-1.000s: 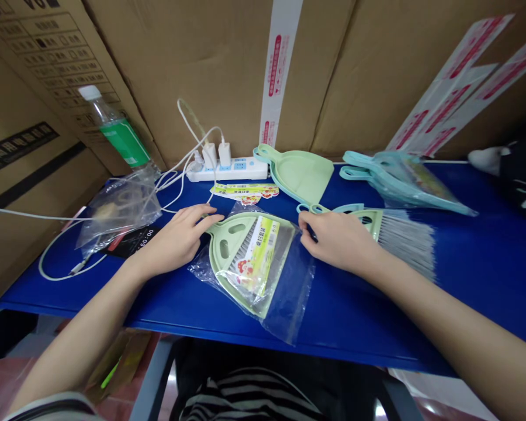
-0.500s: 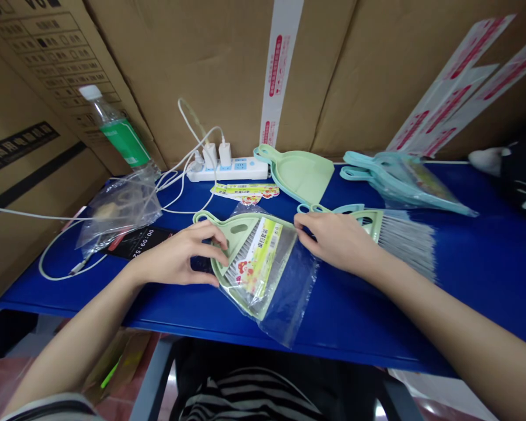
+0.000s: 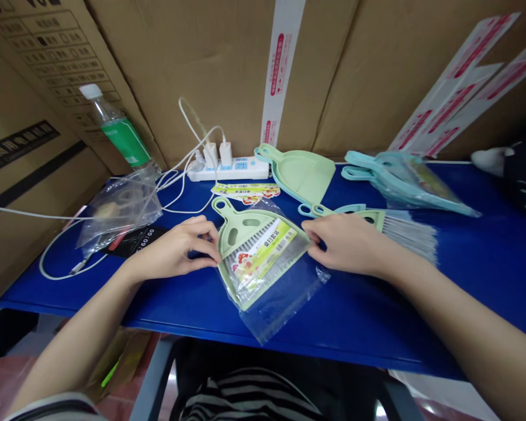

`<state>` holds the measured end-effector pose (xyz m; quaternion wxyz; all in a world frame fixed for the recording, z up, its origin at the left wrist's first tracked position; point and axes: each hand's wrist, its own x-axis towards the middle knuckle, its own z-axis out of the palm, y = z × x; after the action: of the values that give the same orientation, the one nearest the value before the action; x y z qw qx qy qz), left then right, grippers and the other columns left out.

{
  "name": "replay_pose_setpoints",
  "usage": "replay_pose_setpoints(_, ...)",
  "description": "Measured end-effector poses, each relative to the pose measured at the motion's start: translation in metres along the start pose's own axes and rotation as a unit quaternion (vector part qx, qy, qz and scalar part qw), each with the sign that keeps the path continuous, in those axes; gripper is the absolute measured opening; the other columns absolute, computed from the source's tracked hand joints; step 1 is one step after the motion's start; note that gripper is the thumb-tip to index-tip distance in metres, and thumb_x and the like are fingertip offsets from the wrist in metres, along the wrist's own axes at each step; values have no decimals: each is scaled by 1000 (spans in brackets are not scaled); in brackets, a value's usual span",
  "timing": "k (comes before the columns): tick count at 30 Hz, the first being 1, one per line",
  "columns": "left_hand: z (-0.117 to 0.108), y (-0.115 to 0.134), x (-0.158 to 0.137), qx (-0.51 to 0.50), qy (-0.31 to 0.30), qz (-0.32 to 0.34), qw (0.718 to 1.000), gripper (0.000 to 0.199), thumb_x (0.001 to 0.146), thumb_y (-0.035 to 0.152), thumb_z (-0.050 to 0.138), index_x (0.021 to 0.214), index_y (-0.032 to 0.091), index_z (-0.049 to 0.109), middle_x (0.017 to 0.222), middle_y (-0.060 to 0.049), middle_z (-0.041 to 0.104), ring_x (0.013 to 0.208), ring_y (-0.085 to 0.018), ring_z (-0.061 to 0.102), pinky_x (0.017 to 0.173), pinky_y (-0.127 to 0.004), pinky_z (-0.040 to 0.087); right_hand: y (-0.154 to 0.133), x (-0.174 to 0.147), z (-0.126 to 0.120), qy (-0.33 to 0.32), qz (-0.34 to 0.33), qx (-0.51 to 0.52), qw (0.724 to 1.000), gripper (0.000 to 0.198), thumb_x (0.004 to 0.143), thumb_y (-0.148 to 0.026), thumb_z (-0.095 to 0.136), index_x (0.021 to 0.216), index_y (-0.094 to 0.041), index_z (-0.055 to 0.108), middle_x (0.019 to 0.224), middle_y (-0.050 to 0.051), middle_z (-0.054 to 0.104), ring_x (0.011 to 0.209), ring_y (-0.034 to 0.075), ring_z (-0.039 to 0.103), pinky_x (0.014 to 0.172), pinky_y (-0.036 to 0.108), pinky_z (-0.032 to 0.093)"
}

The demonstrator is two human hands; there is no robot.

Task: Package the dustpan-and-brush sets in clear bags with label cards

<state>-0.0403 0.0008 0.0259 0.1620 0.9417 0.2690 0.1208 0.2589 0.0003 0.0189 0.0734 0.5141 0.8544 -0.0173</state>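
Observation:
A green dustpan-and-brush set [image 3: 241,228] lies on the table in front of me, partly inside a clear plastic bag [image 3: 272,313]. Its handle points up and to the left, and a yellow and white card label [image 3: 263,251] shows on top of the grey bristles. My left hand [image 3: 186,248] pinches the pan's left edge between thumb and fingers. At the opposite edge, my right hand [image 3: 339,241] has its fingers curled in and closed on the right corner. Beside the right wrist are loose brushes [image 3: 407,234], partly hidden by that hand.
Green and blue dustpans [image 3: 304,172] are stacked at the back, left of bagged blue dustpans [image 3: 394,175]. Loose labels [image 3: 245,191] lie below a power strip [image 3: 245,168] with white cables. On the left are an empty bag [image 3: 118,202], a phone [image 3: 135,242] and a bottle [image 3: 123,134].
The bagged set has turned clockwise, its handle swinging up and to the right. My left fingers have shifted from the top of the pan to its left edge; my right hand moved slightly right.

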Motion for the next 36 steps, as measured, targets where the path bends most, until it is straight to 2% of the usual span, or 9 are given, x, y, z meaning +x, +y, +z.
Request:
replay_pose_setpoints(3,0,-1,0,10,2,-7,1000,19,92,21,56,87,23,74,86,-3,61,81,-15,55,81,-29,45,4,-5,-5,-26,-12,38,999,18,72,-15,49,62,-23,37,62,0,55,56,14,47,54,27,26)
replay_pose_setpoints(8,1,1,3,26,0,-39,999,27,93,17,44,87,21,70,82,-2,66,76,-14,57,80,-31,42,11,-11,-9,-49,-67,104,991,13,71,-17,49,64,-24,40,57,-2,51,52,14,44,54,27,29)
replay_pose_setpoints(11,1,2,3,30,-8,-54,998,27,94,19,41,87,20,67,84,-2,68,78,-15,58,81,-31,42,11,-9,-7,-12,-63,105,992,21,82,-23,41,61,-24,36,59,0,52,53,14,46,54,28,28)
replay_pose_setpoints(14,2,2,4,34,-7,-53,998,24,94,21,42,88,20,65,82,-2,67,77,-14,58,79,-31,42,9,-2,0,39,-39,94,994,25,91,-27,32,68,-24,39,62,2,54,56,16,50,54,28,28)
replay_pose_setpoints(17,3,2,5,35,-2,-47,998,19,93,23,45,88,19,63,80,-1,66,74,-14,57,77,-30,43,9,4,8,51,-29,129,990,14,91,-25,33,84,-23,46,63,0,55,56,17,52,55,28,31)
replay_pose_setpoints(20,4,2,5,29,7,-42,999,18,94,23,46,86,19,62,79,-1,65,73,-14,57,75,-29,43,11,5,13,49,-45,174,982,10,90,-25,36,93,-22,44,62,-1,54,56,17,52,57,28,34)
replay_pose_setpoints(26,7,-1,5,52,22,-38,998,17,95,21,46,89,19,62,83,-2,65,77,-15,59,76,-28,45,12,1,10,26,-97,226,969,7,90,-24,34,83,-24,37,63,-2,51,54,15,48,57,28,34)
replay_pose_setpoints(32,11,-6,5,136,28,-63,988,22,97,23,39,97,18,60,89,-5,66,82,-18,61,80,-33,47,11,-4,5,-3,-135,270,953,11,90,-26,36,79,-24,39,59,-4,50,51,13,45,56,27,34)
replay_pose_setpoints(36,10,-5,5,110,19,-73,991,19,96,30,44,99,18,58,85,-3,65,79,-18,60,79,-33,48,11,-4,5,-29,-142,280,949,9,87,-24,41,78,-24,41,56,-5,51,49,12,45,55,27,34)
